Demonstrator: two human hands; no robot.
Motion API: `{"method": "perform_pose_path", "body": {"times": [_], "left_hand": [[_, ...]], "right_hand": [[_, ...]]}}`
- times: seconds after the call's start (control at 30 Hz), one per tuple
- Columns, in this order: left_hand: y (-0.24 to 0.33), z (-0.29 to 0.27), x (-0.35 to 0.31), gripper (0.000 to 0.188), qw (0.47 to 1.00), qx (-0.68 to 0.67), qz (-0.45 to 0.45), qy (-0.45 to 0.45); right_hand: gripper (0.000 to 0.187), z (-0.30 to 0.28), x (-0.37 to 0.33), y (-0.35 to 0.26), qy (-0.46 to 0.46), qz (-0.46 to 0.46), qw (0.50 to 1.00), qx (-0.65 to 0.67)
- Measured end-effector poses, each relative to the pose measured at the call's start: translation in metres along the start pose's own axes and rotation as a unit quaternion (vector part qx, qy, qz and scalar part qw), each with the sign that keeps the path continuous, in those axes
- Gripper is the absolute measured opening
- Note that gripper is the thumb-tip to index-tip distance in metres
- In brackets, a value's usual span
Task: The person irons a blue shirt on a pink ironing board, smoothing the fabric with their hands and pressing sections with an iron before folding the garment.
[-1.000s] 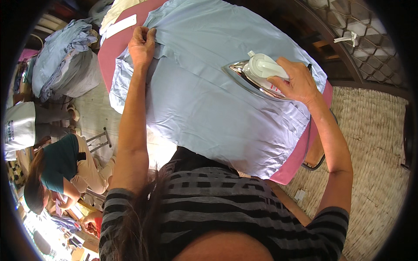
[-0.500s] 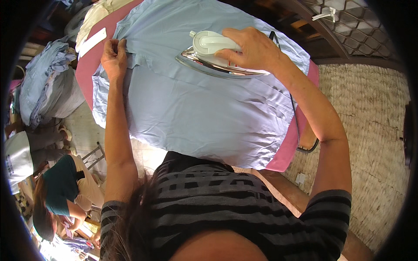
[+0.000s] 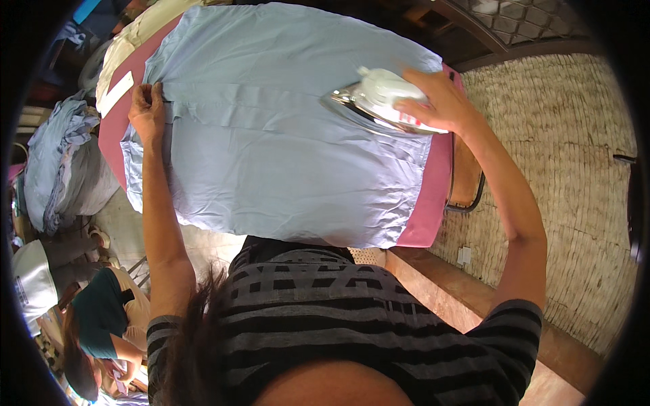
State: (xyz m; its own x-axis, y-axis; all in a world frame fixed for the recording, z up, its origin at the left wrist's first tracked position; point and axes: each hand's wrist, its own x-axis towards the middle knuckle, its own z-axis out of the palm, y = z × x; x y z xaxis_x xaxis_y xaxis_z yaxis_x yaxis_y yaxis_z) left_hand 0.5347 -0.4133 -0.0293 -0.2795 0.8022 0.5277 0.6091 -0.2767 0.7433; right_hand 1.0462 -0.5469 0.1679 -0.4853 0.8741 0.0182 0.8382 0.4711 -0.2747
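Observation:
A light blue cloth garment lies spread over a pink ironing board, with small wrinkles along its near and right edges. My right hand is wrapped round the handle of a white clothes iron, slightly blurred. The iron rests near the garment's right end, its pointed tip toward the left. At the left end, my left hand has its fingers pinched together on the garment's edge, beside a fold running across the cloth. The fingers of my right hand partly cover the iron's handle.
A flat white strip lies on the board's far left. Beyond the left side are a pile of blue and grey cloth and a person in a dark green top. A dark metal grille door stands far right.
My right hand has slid the iron to the right over the garment, toward its right end. My left hand stays pinched at the left edge. The whole view has shifted a little.

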Motion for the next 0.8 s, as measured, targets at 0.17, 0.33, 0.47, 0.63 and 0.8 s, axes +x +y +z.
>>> {"method": "perform_pose_path", "body": {"times": [0.17,0.33,0.47,0.63,0.8], "left_hand": [[0.017,0.008,-0.002,0.021,1.0,-0.019,-0.008,-0.009],[0.009,0.003,-0.001,0.021,0.999,-0.027,-0.033,0.008],[0.006,0.003,-0.001,0.021,0.999,-0.03,-0.018,0.011],[0.005,0.003,0.001,0.022,0.999,-0.023,-0.045,0.004],[0.01,0.002,0.002,0.028,0.999,0.05,-0.014,0.0]], "right_hand": [[0.033,-0.001,-0.084,0.04,-0.021,0.084,0.995,0.058],[0.03,0.006,-0.07,0.026,0.013,0.055,0.997,0.045],[0.035,0.012,-0.043,0.016,-0.022,0.037,0.993,0.112],[0.035,0.027,-0.004,0.007,0.021,-0.003,0.999,0.031],[0.04,0.025,0.022,-0.009,-0.008,0.042,0.998,0.038]]}}
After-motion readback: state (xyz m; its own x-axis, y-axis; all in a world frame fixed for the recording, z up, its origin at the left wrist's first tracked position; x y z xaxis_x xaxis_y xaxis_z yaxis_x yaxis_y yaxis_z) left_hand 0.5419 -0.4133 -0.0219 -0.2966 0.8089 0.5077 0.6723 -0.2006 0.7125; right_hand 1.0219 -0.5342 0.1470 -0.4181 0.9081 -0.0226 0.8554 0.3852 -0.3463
